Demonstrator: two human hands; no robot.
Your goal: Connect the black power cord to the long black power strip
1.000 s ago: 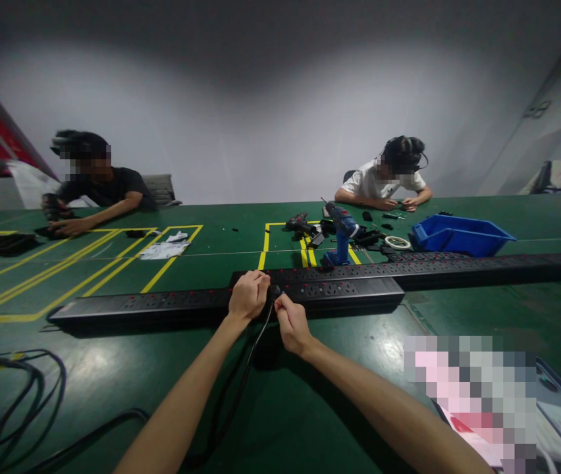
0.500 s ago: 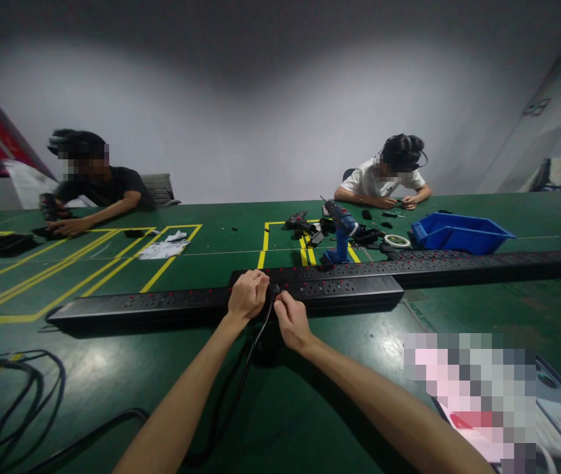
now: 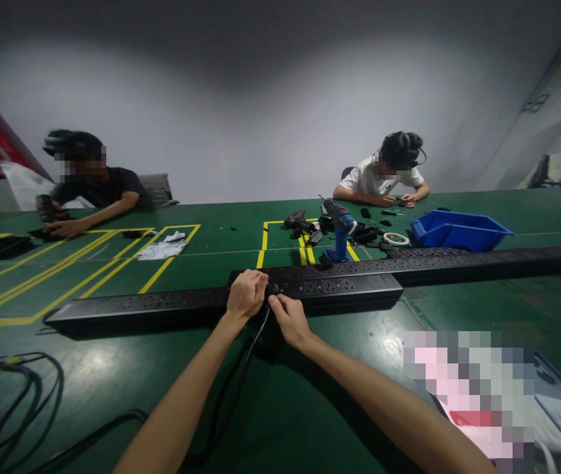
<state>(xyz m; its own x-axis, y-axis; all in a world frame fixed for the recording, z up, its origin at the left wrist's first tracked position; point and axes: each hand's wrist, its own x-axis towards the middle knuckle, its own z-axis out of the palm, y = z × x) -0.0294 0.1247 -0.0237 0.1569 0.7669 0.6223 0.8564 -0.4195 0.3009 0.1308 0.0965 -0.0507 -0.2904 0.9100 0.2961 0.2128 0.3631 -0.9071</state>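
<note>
A long black power strip (image 3: 152, 306) with rows of sockets lies across the green table before me. My left hand (image 3: 247, 294) is closed over it, its fingers curled and their tips hidden. A black plug (image 3: 273, 289) sits at the sockets between my two hands. The thumb and fingers of my right hand (image 3: 290, 317) pinch its power cord (image 3: 249, 355) just below the plug. From there the cord runs down toward me, passing between my forearms.
A second long power strip (image 3: 478, 265) lies behind, reaching right. Beyond it are a blue drill (image 3: 340, 230), a tape roll (image 3: 396, 239) and a blue bin (image 3: 458, 230). Coiled cable (image 3: 33, 395) lies at left. Two people (image 3: 97, 184) sit across the table.
My right hand has shifted slightly left, its fingertips now closer to my left hand at the plug's base. The left hand stays on the strip.
</note>
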